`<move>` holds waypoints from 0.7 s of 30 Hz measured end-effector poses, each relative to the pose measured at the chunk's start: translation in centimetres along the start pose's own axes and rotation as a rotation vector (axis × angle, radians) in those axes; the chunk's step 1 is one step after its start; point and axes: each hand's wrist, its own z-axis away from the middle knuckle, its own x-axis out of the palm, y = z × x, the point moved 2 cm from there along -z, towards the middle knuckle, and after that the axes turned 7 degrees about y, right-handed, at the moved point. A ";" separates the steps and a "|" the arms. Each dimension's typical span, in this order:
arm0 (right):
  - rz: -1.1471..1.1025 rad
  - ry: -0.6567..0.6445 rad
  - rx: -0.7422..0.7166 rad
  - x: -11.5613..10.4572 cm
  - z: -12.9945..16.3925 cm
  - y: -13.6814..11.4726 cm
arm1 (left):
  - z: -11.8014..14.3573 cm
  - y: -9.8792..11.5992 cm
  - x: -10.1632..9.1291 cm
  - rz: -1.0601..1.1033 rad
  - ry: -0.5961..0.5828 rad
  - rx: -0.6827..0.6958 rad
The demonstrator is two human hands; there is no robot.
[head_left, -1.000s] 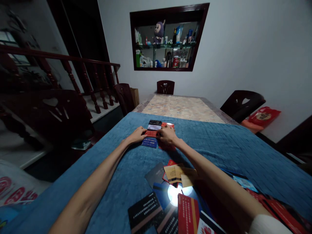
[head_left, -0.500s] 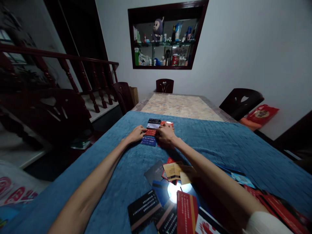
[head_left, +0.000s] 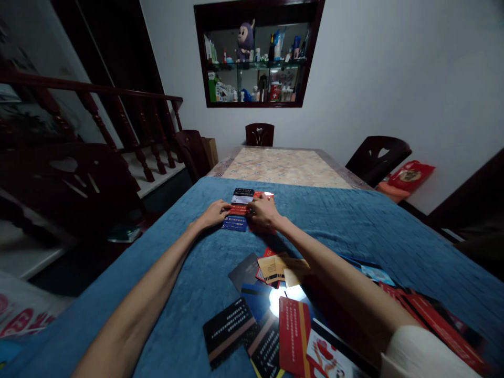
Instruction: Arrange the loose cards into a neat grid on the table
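Both my arms reach forward over a blue cloth (head_left: pixel 354 226). My left hand (head_left: pixel 214 213) rests with its fingertips on the left edge of a row of cards (head_left: pixel 237 209) lying in a column: black, white, red, then blue. My right hand (head_left: pixel 263 211) presses on the red cards (head_left: pixel 266 196) just to the right of that column, fingers curled down flat. Neither hand lifts a card off the cloth. Near me lies a loose heap of cards (head_left: pixel 271 310), black, red, tan and blue, with a bright glare spot in its middle.
The blue cloth covers the near half of a long table; its far half (head_left: pixel 283 167) shows a patterned top. Dark wooden chairs (head_left: pixel 377 156) stand around it. A red bag (head_left: pixel 407 176) sits at right. A wall niche (head_left: pixel 255 58) holds bottles and a plush toy. A stair railing (head_left: pixel 118 121) runs at left.
My hands stay on the laid-out cards with barely any shift; the head camera has tilted and swung a little, so everything sits slightly lower and to the left.
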 end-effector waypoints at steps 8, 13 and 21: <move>-0.013 0.057 -0.019 -1.8 2.9 1.5 | 0.3 0.5 -0.9 -0.039 0.103 0.034; -0.001 0.120 -0.029 -3.3 6.6 2.3 | 0.7 2.8 -1.8 -0.026 0.172 0.097; -0.018 0.171 -0.020 -5.0 12.6 3.4 | 2.5 9.7 -2.2 0.025 0.166 0.256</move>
